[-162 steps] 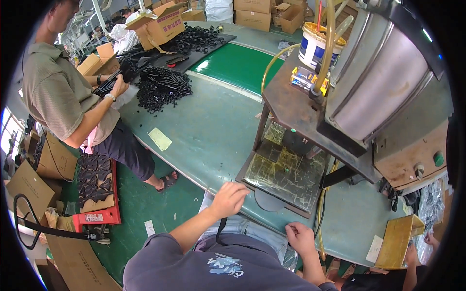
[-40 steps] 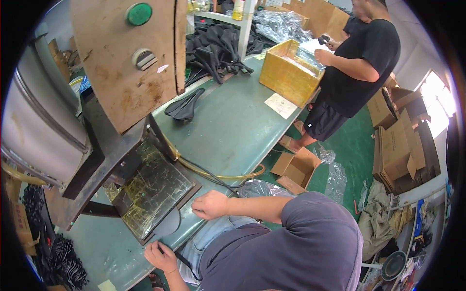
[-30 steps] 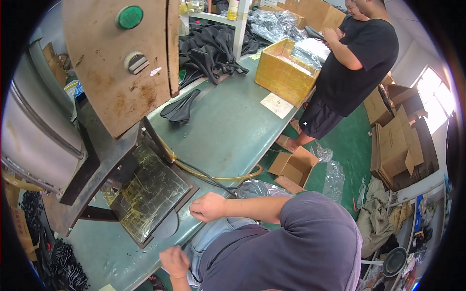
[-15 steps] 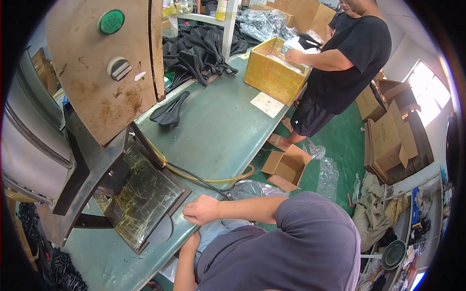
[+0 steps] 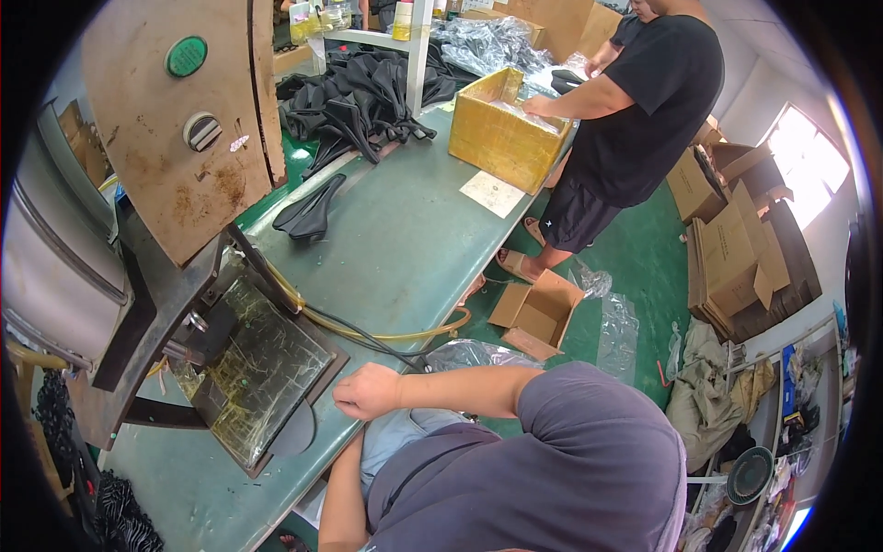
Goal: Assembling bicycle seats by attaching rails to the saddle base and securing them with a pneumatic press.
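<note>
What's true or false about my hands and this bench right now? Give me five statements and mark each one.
1. The right hand is at the edge of the bench. True.
2. The left hand is in full view. False: it is hidden, and only the left forearm shows.
3. A lone saddle lies apart from the saddle pile. True.
4. The right hand is gripping that saddle. False: the saddle lies on the bench, well away from the hand.
5. The yellow box stands on the bench. True.
</note>
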The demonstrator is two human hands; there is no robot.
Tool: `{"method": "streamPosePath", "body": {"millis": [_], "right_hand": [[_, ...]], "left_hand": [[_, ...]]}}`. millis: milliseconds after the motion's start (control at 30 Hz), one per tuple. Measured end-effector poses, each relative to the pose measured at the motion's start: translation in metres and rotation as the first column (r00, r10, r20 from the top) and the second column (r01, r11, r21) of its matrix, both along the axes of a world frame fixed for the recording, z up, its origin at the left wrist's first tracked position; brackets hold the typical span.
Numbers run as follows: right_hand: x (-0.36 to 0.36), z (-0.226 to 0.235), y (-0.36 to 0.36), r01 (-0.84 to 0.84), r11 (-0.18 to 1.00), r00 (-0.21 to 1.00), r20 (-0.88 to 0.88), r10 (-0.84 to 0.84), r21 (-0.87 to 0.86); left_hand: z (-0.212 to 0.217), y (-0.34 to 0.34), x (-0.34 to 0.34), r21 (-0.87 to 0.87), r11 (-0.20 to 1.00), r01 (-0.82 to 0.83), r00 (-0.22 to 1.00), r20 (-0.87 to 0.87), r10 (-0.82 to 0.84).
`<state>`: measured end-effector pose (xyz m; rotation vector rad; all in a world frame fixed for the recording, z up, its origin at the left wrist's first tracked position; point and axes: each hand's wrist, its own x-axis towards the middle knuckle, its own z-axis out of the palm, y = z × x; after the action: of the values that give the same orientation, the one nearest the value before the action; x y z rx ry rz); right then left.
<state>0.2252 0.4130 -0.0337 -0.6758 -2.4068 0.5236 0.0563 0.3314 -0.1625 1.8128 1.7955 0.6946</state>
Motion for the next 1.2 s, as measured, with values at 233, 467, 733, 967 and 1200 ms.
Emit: {"method": "streamPosePath", "body": {"millis": [233, 467, 733, 967, 1200], "right_hand": [[0.003, 0.0, -0.003, 0.021, 0.998, 1.0, -0.022, -0.02, 0.054], [0.004, -0.001, -0.006, 0.035, 0.997, 0.999, -0.007, -0.035, 0.069], [0.003, -0.004, -0.005, 0.029, 0.997, 1.0, 0.006, -0.03, 0.071], [0.007, 0.001, -0.007, 0.02, 0.998, 1.0, 0.005, -0.02, 0.053], [0.005, -0.004, -0.005, 0.018, 0.995, 0.999, -0.046, -0.014, 0.099]], "left_hand": [[-0.01, 0.002, 0.004, 0.018, 1.0, -0.017, 0.999, -0.049, 0.018], [-0.041, -0.015, -0.018, 0.021, 0.999, -0.036, 0.995, -0.091, 0.038], [-0.021, -0.047, -0.015, -0.004, 0.998, -0.055, 0.997, -0.047, 0.055], [0.06, -0.074, -0.007, -0.337, 0.942, 0.006, 0.983, 0.174, 0.056], [-0.003, -0.064, -0.009, -0.013, 0.983, -0.184, 0.97, 0.159, 0.184]]}}
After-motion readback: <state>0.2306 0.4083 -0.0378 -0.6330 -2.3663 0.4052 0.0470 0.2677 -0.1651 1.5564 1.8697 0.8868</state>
